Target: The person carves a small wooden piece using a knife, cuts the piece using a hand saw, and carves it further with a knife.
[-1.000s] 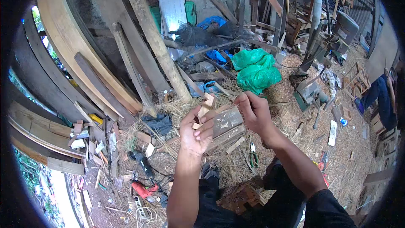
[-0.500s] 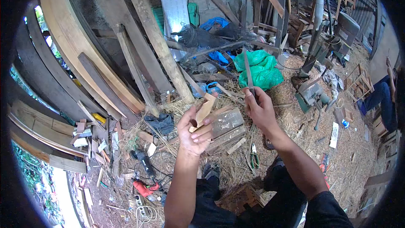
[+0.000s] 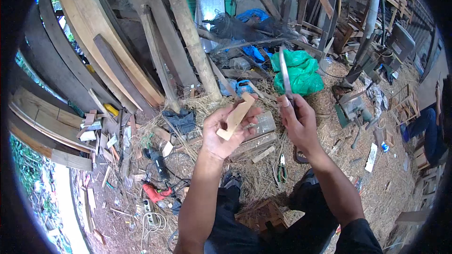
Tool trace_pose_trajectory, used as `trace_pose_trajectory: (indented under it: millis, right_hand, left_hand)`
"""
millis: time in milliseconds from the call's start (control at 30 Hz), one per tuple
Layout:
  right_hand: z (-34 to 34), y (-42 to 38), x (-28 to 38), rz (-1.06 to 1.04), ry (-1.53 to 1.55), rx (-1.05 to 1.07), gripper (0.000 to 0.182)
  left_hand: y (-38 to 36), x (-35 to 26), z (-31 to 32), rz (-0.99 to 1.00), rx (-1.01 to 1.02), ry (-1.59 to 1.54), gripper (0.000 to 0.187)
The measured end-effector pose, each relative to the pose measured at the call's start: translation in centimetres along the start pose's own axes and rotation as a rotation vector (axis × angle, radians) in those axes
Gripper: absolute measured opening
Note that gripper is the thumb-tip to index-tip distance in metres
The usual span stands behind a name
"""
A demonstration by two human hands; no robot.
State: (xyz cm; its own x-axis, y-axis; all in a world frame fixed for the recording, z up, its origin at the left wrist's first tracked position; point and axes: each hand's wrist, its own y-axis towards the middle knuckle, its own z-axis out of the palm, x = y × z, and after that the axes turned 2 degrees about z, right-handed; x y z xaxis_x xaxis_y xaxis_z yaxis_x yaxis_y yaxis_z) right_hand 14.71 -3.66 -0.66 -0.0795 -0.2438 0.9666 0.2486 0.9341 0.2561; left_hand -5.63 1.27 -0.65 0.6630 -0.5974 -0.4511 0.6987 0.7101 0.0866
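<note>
A small piece of pale wood with notched ends (image 3: pixel 237 115) rests across the palm and fingers of my left hand (image 3: pixel 215 131). My thumb lies along one side of it, and the fingers are loosely curled behind. In my right hand (image 3: pixel 301 124) is a knife (image 3: pixel 285 73), its long narrow blade pointing up and away from me. The grip mostly hides its handle. Blade and wood are apart. Below and between the hands, a wooden block (image 3: pixel 261 129) sits on the straw-covered ground.
Planks (image 3: pixel 110 33) lean at the left. A green plastic bag (image 3: pixel 301 73) lies ahead. Pliers (image 3: pixel 281 168), a red power tool (image 3: pixel 155 192) and a dark grinder (image 3: pixel 157 162) lie on the ground. A metal machine (image 3: pixel 353 108) stands right, near another person's leg (image 3: pixel 421 129).
My left hand has turned the wood piece, so more of its broad face shows. The knife stays in my right hand, its blade tilted slightly differently. The whole view has shifted a little.
</note>
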Motion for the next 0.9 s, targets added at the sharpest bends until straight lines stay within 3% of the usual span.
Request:
trace_pose_trajectory:
  millis: [100,200,267,367,467,500,900]
  right_hand:
    - [0.2,-0.7,1.3,0.038,0.014,0.051,0.021]
    - [1.2,-2.1,2.4,-0.021,0.01,0.089,0.027]
    - [2.0,-3.0,3.1,-0.09,-0.095,0.171,0.052]
    - [2.6,-4.3,2.8,-0.202,-0.305,0.286,0.065]
    - [3.4,-5.1,2.3,-0.155,-0.336,0.344,0.066]
    - [3.7,-5.0,2.3,-0.168,-0.34,0.361,0.068]
    - [4.6,-4.6,1.3,-0.162,-0.189,0.409,0.062]
  left_hand:
    - [0.1,0.1,-0.7,0.109,0.039,-0.054,0.06]
    - [0.3,0.4,0.7,0.269,-0.046,0.064,0.056]
    - [0.5,0.3,1.1,0.342,-0.037,0.096,0.053]
    - [0.6,0.2,0.5,0.409,-0.11,0.097,0.05]
    - [0.6,0.3,-0.1,0.406,-0.052,0.0,0.049]
    - [0.6,0.6,1.5,0.458,-0.205,0.17,0.049]
    - [0.9,1.5,3.3,0.462,-0.227,0.219,0.05]
